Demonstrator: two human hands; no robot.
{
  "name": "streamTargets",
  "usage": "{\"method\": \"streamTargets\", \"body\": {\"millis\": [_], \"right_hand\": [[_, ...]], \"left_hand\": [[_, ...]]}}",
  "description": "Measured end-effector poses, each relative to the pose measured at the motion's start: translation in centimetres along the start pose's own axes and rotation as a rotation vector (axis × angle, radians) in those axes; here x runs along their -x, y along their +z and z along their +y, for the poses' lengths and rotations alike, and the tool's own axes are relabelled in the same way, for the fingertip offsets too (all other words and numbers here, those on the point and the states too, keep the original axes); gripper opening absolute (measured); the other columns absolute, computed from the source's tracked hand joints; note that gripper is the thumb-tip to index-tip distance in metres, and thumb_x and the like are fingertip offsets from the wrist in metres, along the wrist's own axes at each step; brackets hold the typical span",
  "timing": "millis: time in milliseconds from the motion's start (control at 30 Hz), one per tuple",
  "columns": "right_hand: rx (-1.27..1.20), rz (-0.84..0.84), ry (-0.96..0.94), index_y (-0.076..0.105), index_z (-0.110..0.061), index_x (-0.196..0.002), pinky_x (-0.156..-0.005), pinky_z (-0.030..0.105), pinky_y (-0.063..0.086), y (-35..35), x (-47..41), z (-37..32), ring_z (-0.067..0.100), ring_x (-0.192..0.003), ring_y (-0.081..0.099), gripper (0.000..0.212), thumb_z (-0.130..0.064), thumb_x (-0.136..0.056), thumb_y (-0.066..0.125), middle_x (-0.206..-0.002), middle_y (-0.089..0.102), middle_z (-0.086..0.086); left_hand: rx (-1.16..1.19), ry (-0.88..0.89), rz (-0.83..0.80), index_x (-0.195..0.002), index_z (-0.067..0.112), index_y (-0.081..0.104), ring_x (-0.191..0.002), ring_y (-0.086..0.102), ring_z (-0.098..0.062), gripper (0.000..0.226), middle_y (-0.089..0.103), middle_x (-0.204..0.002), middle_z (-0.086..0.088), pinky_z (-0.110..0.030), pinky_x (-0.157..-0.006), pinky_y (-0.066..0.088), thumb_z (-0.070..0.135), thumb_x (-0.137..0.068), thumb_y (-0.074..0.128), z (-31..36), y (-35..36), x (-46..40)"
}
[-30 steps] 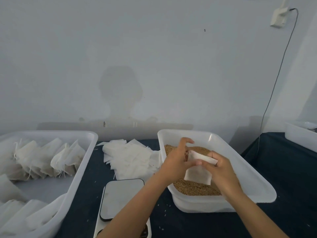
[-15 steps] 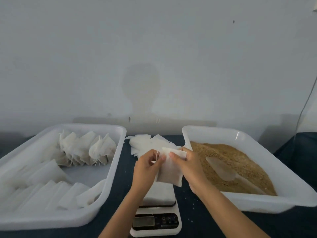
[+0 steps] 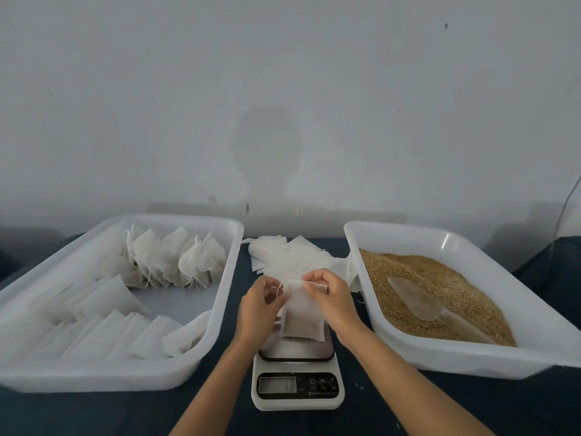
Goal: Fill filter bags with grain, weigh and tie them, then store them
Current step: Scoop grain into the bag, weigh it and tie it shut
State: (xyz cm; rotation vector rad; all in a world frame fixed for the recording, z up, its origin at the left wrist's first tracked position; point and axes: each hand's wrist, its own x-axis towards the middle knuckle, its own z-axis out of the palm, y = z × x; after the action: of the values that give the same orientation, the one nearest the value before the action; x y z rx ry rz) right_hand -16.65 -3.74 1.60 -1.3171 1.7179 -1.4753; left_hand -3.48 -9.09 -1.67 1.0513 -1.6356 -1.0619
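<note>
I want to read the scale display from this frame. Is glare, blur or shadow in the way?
Head view: the scale display is soft and too small to read; no glare on it. Light is diffuse; a head shadow falls on the wall. Wide-angle bending curves the tray rims.

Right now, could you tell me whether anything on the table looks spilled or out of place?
A few stray specks, probably grain, lie on the dark cloth right of the scale. The loose pile of empty bags sprawls against the grain tray. Nothing else stands out.
</note>
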Motion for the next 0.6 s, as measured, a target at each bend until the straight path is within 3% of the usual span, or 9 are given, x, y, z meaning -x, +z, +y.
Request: {"method": "streamTargets", "body": {"millis": [133, 233, 333, 600], "right_hand": [[-0.041, 0.016, -0.060, 0.057, -0.005, -0.106, -0.081, 0.008, 0.044, -1.1, -0.2, -0.7, 0.002, -0.093, 0.060, 0.017, 0.000, -0.090, 0.056, -0.099, 0.068, 0.002], [-0.032, 0.055, -0.109, 0.056, -0.007, -0.109, -0.083, 0.008, 0.043, -2.0, -0.4, -1.1, 0.005, -0.100, 0.059, 0.021, 0.001, -0.090, 0.055, -0.105, 0.066, 0.001], [-0.023, 0.066, -0.122, 0.057, -0.009, -0.109, -0.085, 0.012, 0.043, -2.5, -0.4, -1.2, 0.009, -0.103, 0.058, 0.021, 0.000, -0.090, 0.055, -0.108, 0.064, 0.001], [-0.037, 0.095, -0.114, 0.058, -0.010, -0.104, -0.080, 0.008, 0.044, -3.0, -0.3, -0.4, 0.010, -0.101, 0.058, 0.022, 0.005, -0.089, 0.053, -0.106, 0.064, 0.003]], "left_hand": [[0.027, -0.002, 0.004, -0.106, 0.017, 0.049, -0.087, 0.060, -0.005, 0.029, 0.064, -0.097, 0.006, -0.010, -0.066, 0.047, 0.017, -0.085, 0.069, 0.0, -0.2, -0.4], [0.051, 0.008, 0.034, -0.107, 0.015, 0.047, -0.099, 0.059, -0.010, 0.033, 0.061, -0.103, 0.004, -0.023, -0.085, 0.049, 0.011, -0.084, 0.069, 0.2, -0.5, -0.7], [0.032, 0.010, 0.041, -0.106, 0.014, 0.047, -0.100, 0.058, -0.011, 0.032, 0.060, -0.102, 0.004, -0.028, -0.088, 0.049, 0.009, -0.084, 0.069, 0.3, -0.7, -0.9], [-0.020, 0.003, 0.022, -0.102, 0.017, 0.049, -0.100, 0.057, -0.011, 0.027, 0.061, -0.103, 0.004, -0.024, -0.087, 0.047, 0.009, -0.084, 0.068, -0.1, -0.5, -1.1]]}}
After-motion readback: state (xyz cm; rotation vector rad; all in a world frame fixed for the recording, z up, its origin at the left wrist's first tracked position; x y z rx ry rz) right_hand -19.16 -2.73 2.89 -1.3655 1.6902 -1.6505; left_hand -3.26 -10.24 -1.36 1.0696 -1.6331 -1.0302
